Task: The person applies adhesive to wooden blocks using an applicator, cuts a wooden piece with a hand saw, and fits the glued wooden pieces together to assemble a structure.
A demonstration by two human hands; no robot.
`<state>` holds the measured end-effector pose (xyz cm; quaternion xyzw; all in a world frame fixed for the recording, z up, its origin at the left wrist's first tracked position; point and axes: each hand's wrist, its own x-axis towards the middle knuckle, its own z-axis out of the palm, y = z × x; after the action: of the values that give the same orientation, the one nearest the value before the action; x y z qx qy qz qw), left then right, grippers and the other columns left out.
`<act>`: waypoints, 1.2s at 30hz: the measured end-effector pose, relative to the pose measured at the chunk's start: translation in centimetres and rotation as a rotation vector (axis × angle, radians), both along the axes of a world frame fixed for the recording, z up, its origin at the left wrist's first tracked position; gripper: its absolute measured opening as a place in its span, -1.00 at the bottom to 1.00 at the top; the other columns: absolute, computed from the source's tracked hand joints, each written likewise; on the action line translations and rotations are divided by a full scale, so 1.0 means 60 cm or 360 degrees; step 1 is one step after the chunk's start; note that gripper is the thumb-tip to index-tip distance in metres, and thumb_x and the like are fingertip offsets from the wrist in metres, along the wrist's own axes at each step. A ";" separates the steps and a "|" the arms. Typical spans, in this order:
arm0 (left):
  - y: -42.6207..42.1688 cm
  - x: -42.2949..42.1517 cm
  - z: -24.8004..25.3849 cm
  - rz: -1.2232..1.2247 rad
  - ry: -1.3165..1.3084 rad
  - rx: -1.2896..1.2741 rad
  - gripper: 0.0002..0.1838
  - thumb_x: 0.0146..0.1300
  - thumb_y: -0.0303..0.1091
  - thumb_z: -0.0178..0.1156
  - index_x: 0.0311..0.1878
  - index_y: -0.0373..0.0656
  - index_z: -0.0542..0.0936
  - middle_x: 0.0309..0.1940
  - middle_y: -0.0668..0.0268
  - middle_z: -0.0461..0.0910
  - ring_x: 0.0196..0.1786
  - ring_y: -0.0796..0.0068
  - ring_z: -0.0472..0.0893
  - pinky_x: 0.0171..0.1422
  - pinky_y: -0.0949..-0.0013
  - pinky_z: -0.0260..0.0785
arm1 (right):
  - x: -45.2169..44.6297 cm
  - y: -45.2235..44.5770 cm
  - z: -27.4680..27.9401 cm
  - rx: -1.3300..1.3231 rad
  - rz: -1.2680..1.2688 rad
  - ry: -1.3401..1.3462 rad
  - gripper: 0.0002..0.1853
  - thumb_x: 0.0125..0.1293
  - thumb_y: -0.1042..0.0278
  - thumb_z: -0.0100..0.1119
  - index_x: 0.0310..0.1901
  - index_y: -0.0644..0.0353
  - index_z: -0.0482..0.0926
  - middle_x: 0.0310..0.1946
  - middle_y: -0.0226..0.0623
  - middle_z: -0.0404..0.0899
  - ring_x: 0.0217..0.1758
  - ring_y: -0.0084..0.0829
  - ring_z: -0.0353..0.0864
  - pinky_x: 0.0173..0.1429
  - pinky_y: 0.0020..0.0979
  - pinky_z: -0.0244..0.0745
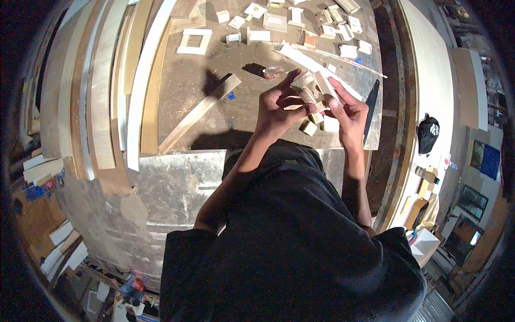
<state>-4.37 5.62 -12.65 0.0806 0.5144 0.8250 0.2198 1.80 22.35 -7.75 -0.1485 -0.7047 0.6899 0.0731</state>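
Observation:
Over the near edge of the worktable (252, 104), both hands are raised close together around small wooden pieces. My left hand (276, 111) is closed, with the fingers and thumb around a small wooden block (303, 80). A flat pale wooden piece (323, 86) is pinched between the thumb and fingers of my right hand (350, 111). The two pieces meet or overlap between the hands; whether they are joined, I cannot tell. Just below the fingers lie small wooden offcuts (309, 127), partly hidden by the hands.
A wooden strip (201, 112) lies slanted at left, near long stacked boards (107, 80). Several small wooden assemblies (275, 21) and a square frame (194, 41) are at the back. A clear little container (273, 72) stands behind my hands; a dark saw-like blade (371, 110) lies at right.

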 end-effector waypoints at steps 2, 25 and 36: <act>-0.001 -0.001 -0.001 0.0003 0.0092 -0.0066 -0.13 0.09 -0.54 0.49 0.49 -0.26 0.32 -0.11 0.27 0.70 -0.10 0.49 0.73 0.01 0.44 0.63 | -0.001 -0.006 0.006 -0.0072 -0.0030 -0.0006 -0.44 0.35 0.39 0.33 0.34 0.39 0.45 0.16 -0.03 0.61 0.06 -0.38 0.68 -0.05 -0.40 0.77; -0.035 0.001 0.023 0.0170 -0.0274 0.0375 -0.09 0.11 -0.69 0.42 0.53 -0.27 0.22 0.09 0.20 0.64 0.07 0.41 0.65 0.18 0.34 0.54 | 0.047 0.032 -0.374 0.1718 0.0648 -0.0544 -0.15 0.07 -0.03 0.50 0.43 -0.17 0.38 0.24 -0.21 0.60 0.32 -0.14 0.52 0.26 -0.20 0.55; -0.013 0.008 0.051 0.0264 0.0017 0.0343 -0.10 0.13 -0.69 0.42 0.53 -0.27 0.22 0.19 0.15 0.58 0.18 0.32 0.63 0.24 0.28 0.58 | 0.000 -0.026 0.021 -0.0176 0.0119 0.0047 -0.64 0.26 0.55 0.41 0.08 0.42 0.64 -0.19 -0.18 0.77 -0.17 -0.56 0.73 -0.08 -0.51 0.65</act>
<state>-3.87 4.83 -9.58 0.0653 0.4289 0.8904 0.1381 1.78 20.81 -6.47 -0.1157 -0.6694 0.7322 0.0496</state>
